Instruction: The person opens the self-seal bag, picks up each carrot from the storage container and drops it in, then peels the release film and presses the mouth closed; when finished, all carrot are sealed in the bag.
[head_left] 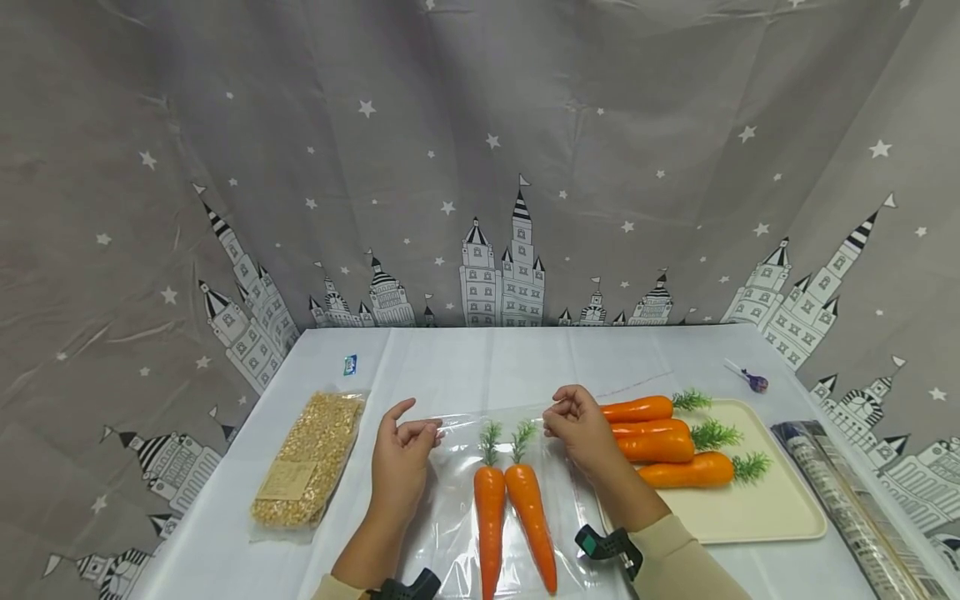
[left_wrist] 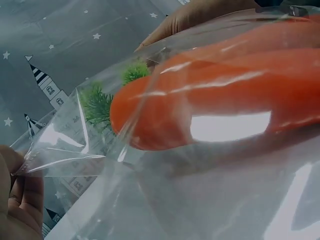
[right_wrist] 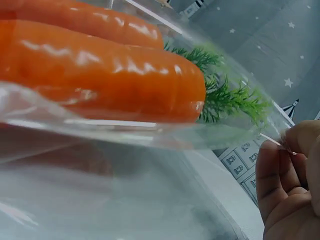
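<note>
Two orange carrots with green tops, the left carrot [head_left: 490, 521] and the right carrot [head_left: 532, 521], lie side by side inside a clear plastic bag [head_left: 446, 533]. My left hand [head_left: 402, 454] pinches the bag's far left corner between thumb and finger. At the far right corner my right hand [head_left: 577, 429] pinches the film in the same way. In the left wrist view the carrot [left_wrist: 225, 100] shows through shiny film, its leafy top [left_wrist: 97, 102] pointing to the pinched corner. The right wrist view shows the other corner between thumb and fingers, near the green leaves [right_wrist: 235, 100].
A cream tray [head_left: 765, 517] on the right bears three more carrots [head_left: 686, 472]. Beside it lie a stack of clear packaging [head_left: 855, 508] and a wrapped lollipop [head_left: 753, 381]. On the left are a bag of yellow grains [head_left: 315, 454] and a small blue packet [head_left: 350, 364].
</note>
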